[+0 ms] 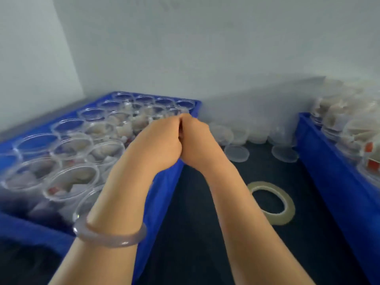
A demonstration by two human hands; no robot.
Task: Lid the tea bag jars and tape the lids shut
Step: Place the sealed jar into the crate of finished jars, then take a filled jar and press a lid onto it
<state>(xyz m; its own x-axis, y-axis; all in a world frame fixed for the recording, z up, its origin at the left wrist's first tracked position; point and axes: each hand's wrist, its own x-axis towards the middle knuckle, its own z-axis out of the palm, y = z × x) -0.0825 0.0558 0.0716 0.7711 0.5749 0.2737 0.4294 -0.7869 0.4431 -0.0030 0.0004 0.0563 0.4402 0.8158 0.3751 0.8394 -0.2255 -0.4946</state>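
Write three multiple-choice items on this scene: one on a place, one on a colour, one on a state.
1. Where does the tape roll lie?
A) inside a jar B) on the dark tabletop between the crates C) on a wrist
2. What colour are the left crate and the right crate?
A) blue B) green C) red
3. How are the near jars in the left crate?
A) open, unlidded B) lidded and taped C) tipped on their sides

Key: 1 B, the roll lies flat on the tabletop between the crates; 2 A, both crate walls are blue; 3 A, their rims stand open with no lids on.
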